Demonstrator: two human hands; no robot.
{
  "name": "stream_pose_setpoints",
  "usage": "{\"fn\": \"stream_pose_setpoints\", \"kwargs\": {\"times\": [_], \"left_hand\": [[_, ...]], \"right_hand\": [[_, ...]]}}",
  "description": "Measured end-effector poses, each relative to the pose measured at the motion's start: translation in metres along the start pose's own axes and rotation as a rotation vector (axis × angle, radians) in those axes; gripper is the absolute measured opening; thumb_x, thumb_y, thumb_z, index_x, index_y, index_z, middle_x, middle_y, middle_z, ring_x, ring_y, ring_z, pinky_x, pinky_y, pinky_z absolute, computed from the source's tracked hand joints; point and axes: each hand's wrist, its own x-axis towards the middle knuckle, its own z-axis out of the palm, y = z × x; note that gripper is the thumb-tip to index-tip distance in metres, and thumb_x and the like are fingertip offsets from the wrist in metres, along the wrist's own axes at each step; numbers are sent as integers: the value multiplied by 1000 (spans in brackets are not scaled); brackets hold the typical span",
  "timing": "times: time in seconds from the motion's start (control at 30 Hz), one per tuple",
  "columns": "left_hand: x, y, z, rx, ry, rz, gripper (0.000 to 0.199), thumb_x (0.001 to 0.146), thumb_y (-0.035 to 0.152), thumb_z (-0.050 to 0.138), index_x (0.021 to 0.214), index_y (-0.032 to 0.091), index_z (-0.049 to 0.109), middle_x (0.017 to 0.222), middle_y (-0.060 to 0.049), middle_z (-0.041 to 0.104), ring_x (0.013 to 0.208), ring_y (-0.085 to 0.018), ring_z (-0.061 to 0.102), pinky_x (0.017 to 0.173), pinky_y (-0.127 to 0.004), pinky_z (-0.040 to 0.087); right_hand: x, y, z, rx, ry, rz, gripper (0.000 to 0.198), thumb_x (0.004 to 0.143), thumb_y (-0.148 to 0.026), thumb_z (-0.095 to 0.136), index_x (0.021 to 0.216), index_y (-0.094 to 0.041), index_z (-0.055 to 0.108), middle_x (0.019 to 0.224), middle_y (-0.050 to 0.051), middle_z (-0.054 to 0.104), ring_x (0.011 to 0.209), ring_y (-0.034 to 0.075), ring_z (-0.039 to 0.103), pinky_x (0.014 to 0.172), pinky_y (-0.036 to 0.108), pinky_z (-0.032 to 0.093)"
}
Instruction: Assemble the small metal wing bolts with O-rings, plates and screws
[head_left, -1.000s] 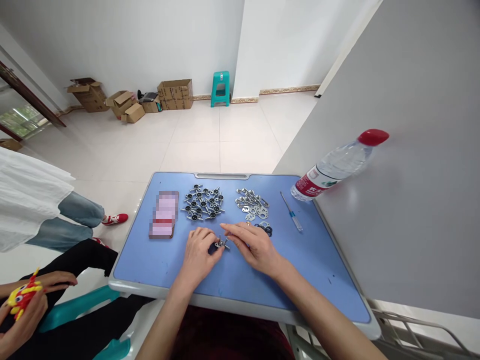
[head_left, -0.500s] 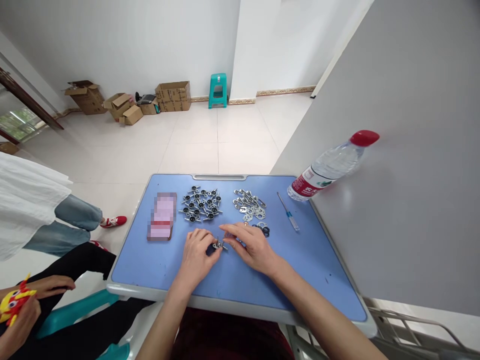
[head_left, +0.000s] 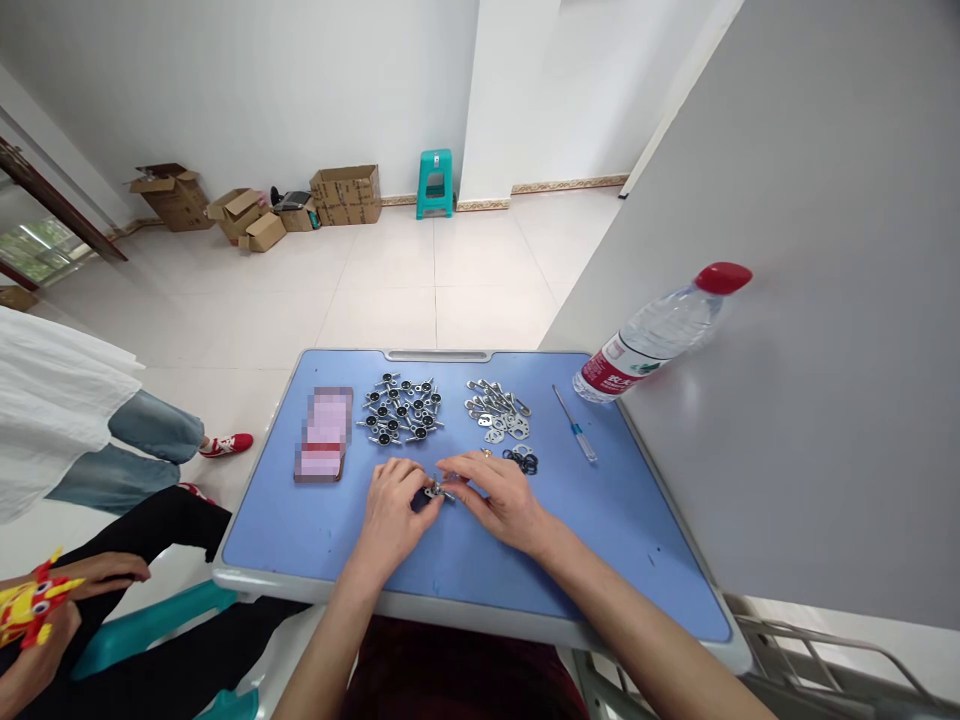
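Lower than a moment before, the right hand (head_left: 496,500) bent its fingers (head_left: 466,468) close to the small metal fitting (head_left: 439,492); whether they pinched it, I couldn't tell. Left hand (head_left: 396,500) fingers pinched it inside the counter's (head_left: 315,530) near edge, partly hiding it. Black rings (head_left: 527,463) lay just beyond the right hand.

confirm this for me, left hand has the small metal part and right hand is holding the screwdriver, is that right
Not quite: the screwdriver isn't in the right hand; the head view shows it lying on the blue tabletop, near the bottle. The left hand does hold the small metal part.
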Motion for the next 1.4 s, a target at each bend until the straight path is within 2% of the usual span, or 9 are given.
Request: {"fn": "stream_pose_setpoints", "kwargs": {"times": [0.27, 0.4, 0.57, 0.7, 0.8, 0.97, 1.13, 1.27, 1.4], "left_hand": [[0, 0, -1, -8, -4, -6, 8, 84, 18, 64, 79, 21, 59, 89, -1, 65, 90, -22, 57, 79, -36, 40], [0, 0, -1, -4, -4, 1, 7, 84, 17, 63, 80, 22, 59, 90, -1, 65, 90, -21, 57, 78, -36, 41], [-1, -1, 0, 18, 2, -4, 6, 85, 19, 64, 81, 21, 60, 90, -2, 66, 89, -22, 57, 78, -36, 40], [-1, -3, 1, 80, 27, 14, 10, 85, 26, 68, 82, 22, 60, 88, -1, 66, 87, -22, 56, 77, -36, 39], [-2, -4, 0, 136, 41, 26, 16, 84, 32, 71, 83, 21, 60, 86, -1, 65, 86, -23, 56, 75, -36, 39], [-10, -3, -5, 151, 69, 19, 22, 82, 39, 73, 86, 21, 61, 88, -3, 66, 86, -24, 57, 76, -37, 39], [-24, 8, -3, 61, 99, 69, 9, 86, 29, 66, 91, 21, 66, 90, -5, 67, 88, -24, 59, 76, -38, 40], [-31, 18, 3, -6, 53, 120, 16, 88, 25, 61, 101, 21, 68, 88, -5, 67, 83, -22, 58, 74, -36, 41], [-30, 20, 0, -33, 161, 164, 11, 90, 21, 57, 85, 20, 67, 76, -2, 62, 72, -18, 56, 71, -34, 39]], "right_hand": [[-1, 0, -5, 60, -50, 5, 29, 96, -14, 46, 123, -20, 55, 93, 8, 72, 82, 19, 68, 71, 30, 54], [1, -3, -7, 53, -27, 2, 31, 96, -14, 45, 125, -21, 54, 90, 7, 73, 79, 18, 68, 69, 29, 54], [0, -2, -16, 64, 65, 165, 22, 96, -20, 48, 114, -21, 60, 79, 3, 69, 63, 15, 63, 61, 27, 52], [-1, 2, -21, 106, -65, 237, 17, 96, -27, 50, 103, -20, 64, 67, 0, 64, 56, 13, 57, 54, 24, 48], [-1, 5, -17, 110, -122, 204, 19, 98, -28, 48, 103, -19, 63, 76, 3, 69, 61, 13, 60, 58, 25, 50], [-4, 10, -9, 68, -71, 192, 18, 99, -25, 47, 107, -18, 61, 83, 5, 72, 69, 16, 67, 64, 28, 54], [-4, 13, -7, 78, -35, 228, 17, 99, -24, 46, 107, -20, 61, 91, 5, 73, 79, 17, 70, 73, 29, 56], [-3, 15, -4, 117, -40, 249, 18, 99, -22, 45, 105, -21, 62, 94, 5, 73, 85, 17, 70, 78, 30, 55], [-3, 14, -6, 127, 69, 334, 15, 98, -25, 48, 105, -21, 61, 92, 4, 72, 82, 17, 68, 76, 30, 53]]}}
